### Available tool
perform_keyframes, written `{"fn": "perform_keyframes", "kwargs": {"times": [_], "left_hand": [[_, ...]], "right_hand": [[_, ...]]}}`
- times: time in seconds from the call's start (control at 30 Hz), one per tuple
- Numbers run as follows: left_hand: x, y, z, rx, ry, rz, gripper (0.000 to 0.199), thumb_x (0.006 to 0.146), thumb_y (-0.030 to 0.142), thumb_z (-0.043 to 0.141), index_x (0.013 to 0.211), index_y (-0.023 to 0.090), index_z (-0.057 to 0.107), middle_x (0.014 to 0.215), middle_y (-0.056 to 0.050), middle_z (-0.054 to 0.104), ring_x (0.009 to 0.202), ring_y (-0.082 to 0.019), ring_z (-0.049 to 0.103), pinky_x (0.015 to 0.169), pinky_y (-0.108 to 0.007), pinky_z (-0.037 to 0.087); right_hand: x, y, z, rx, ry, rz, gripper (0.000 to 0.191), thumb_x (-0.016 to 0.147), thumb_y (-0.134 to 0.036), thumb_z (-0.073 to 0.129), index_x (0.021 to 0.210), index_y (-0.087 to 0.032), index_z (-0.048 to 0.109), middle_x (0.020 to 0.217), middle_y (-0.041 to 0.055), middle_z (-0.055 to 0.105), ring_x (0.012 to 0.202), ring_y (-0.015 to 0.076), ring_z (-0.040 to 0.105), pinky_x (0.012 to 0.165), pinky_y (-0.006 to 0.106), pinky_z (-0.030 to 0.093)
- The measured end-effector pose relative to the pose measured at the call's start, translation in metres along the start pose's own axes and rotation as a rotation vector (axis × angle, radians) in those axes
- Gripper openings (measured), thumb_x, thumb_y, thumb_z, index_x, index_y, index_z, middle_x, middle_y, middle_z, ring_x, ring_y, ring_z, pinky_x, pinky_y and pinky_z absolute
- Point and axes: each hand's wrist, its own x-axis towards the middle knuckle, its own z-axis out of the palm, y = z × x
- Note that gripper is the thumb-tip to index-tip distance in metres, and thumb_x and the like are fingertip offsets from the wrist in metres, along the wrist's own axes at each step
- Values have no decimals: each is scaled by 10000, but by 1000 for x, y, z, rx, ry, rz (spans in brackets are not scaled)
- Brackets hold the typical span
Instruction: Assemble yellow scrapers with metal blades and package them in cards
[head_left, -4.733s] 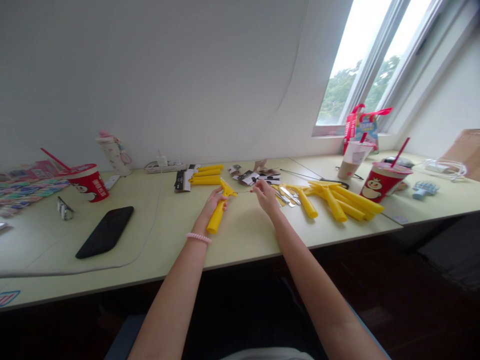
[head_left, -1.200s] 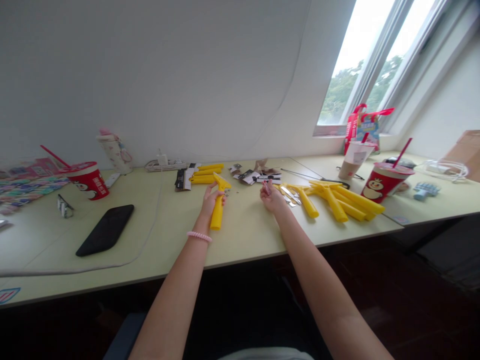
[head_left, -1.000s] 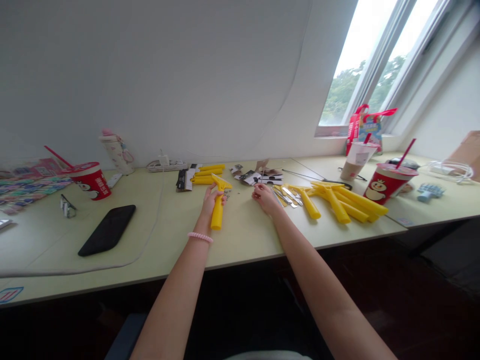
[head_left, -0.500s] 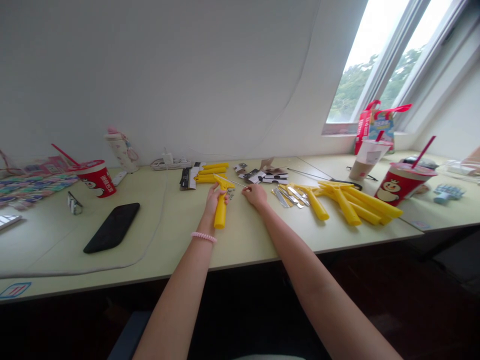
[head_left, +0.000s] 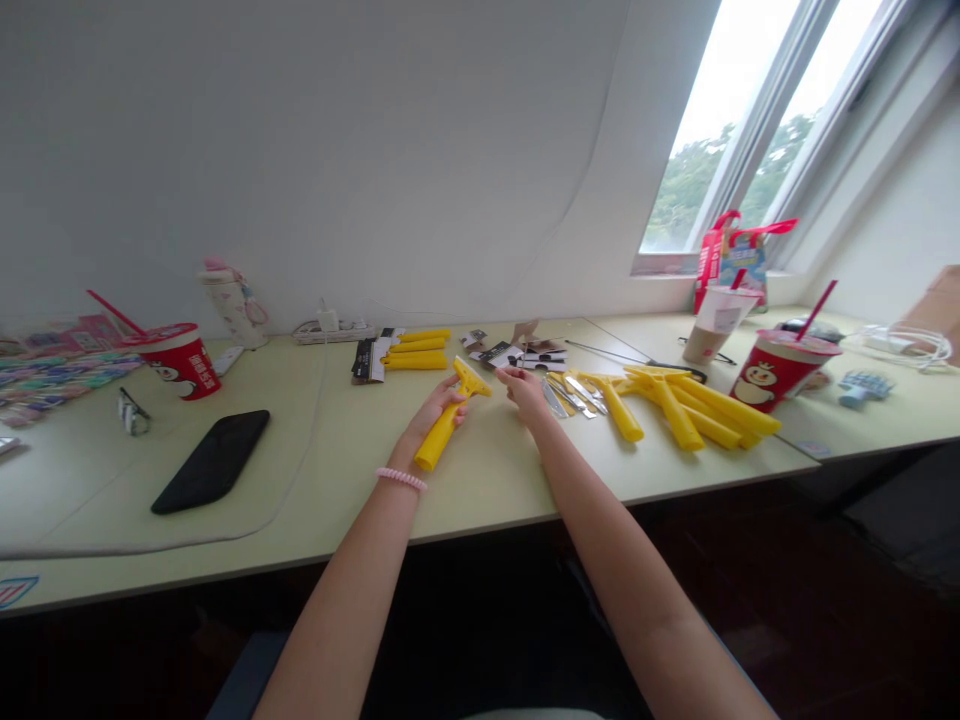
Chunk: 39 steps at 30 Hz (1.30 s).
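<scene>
In my left hand (head_left: 442, 408) is a yellow plastic scraper (head_left: 439, 435), its fingers wrapped around the neck. The wide head tilts up and to the right, and the thick handle points down toward the table's front edge. Close to that head, the fingers of my right hand (head_left: 523, 388) are pinched on a thin tool with a dark end (head_left: 513, 362); most of it is hidden. Flat metal blades (head_left: 585, 393) lie just right of this hand. More yellow scrapers (head_left: 679, 415) are piled beyond them.
Packaged yellow handles (head_left: 416, 358) and torn black-and-white card packaging (head_left: 517, 352) lie at the back. To the left are a black phone (head_left: 214, 460), a red cup (head_left: 180, 365) and a power strip (head_left: 334, 330). Another red cup (head_left: 780, 370) stands right, near a long thin rod (head_left: 607, 352).
The scraper has turned, its head now leaning right and its handle swinging left. My right hand has drawn slightly away from the head. The thin shiny shaft between them no longer shows.
</scene>
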Motion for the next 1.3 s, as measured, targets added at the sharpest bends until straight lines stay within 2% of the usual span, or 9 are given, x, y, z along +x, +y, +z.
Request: {"fn": "perform_keyframes", "kwargs": {"times": [0.1,0.27,0.43,0.6,0.77,1.0,1.13,1.23,1.3], "left_hand": [[-4,-2,6,49,-46,-36,607,663,47,555,1238,201,434,779,-33,567,451,-34,473,390,-151,373],[-5,-3,11,87,-92,-83,648,670,56,558,1281,191,391,651,5,530,436,-50,473,391,-157,366],[-5,-5,8,99,-123,-90,674,678,60,553,1305,197,344,685,5,533,444,-47,478,395,-152,362],[-6,-6,6,113,-169,-84,636,692,83,554,1291,201,372,702,0,531,456,-48,483,410,-161,380],[-8,-6,7,135,-194,-90,638,702,93,552,1299,200,356,690,1,528,459,-54,483,417,-166,383],[-7,-4,8,125,-182,-104,666,707,72,539,1318,183,301,677,12,515,453,-46,468,417,-157,372],[-8,-3,10,119,-145,-105,675,701,54,535,1320,182,298,697,7,524,454,-42,469,407,-151,363],[-8,-2,12,100,-105,-91,673,694,41,526,1315,183,309,702,6,532,445,-39,465,395,-146,351],[-7,-1,13,77,-76,-73,670,687,35,516,1310,183,317,720,-3,547,437,-36,459,386,-143,345]], "right_hand": [[-10,-11,-1,139,-107,-17,324,504,-421,705,675,-164,607,549,-36,499,462,61,370,430,203,281],[-21,-17,4,151,-207,-59,335,488,-421,728,655,-157,608,538,-27,492,478,73,409,419,202,313],[-23,-17,4,158,-211,-75,316,490,-395,734,655,-155,611,514,-43,457,456,65,398,411,203,329],[-24,-16,3,166,-229,-102,315,510,-399,731,670,-161,600,489,-62,407,440,57,364,398,196,316],[-23,-15,3,168,-264,-130,323,533,-416,716,684,-163,585,512,-54,426,447,61,368,404,202,307],[-19,-11,3,16,-199,-248,267,553,-390,707,657,-175,589,506,-67,332,469,64,313,418,202,261],[-20,-11,3,-1,-175,-222,285,562,-419,696,636,-174,569,516,-55,362,484,78,339,432,216,281],[-21,-12,4,-10,-184,-220,319,601,-469,653,693,-176,570,549,-44,396,511,92,378,456,225,315],[-21,-13,5,-18,-129,-260,330,633,-469,620,786,-187,544,597,-44,415,537,97,400,482,225,336]]}}
